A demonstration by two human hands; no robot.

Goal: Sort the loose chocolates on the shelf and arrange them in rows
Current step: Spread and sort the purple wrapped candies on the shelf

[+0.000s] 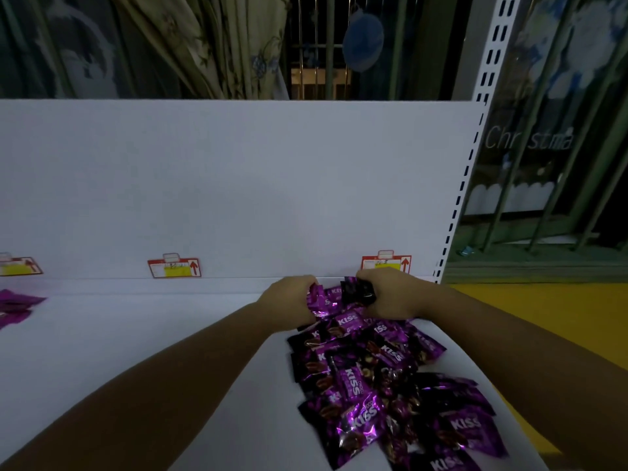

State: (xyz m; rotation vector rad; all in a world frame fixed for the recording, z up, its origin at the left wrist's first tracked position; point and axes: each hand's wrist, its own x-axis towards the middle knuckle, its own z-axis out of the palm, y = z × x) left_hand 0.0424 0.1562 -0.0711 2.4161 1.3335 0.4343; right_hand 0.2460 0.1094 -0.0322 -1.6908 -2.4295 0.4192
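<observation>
A heap of purple and black KISS chocolate packets [384, 379] lies on the right part of the white shelf [153, 334], from the back wall to the front edge. At the far end of the heap my left hand [289, 302] grips purple packets [317, 302], fingers curled round them. My right hand [390, 295] holds a dark packet [358, 289] just in front of the back panel. The two hands are close together, facing each other.
A few purple packets [15, 305] lie at the shelf's far left. Three red and yellow price tags [175, 268] sit along the white back panel. A perforated upright [475, 137] bounds the shelf on the right; beyond it a yellow floor [560, 321].
</observation>
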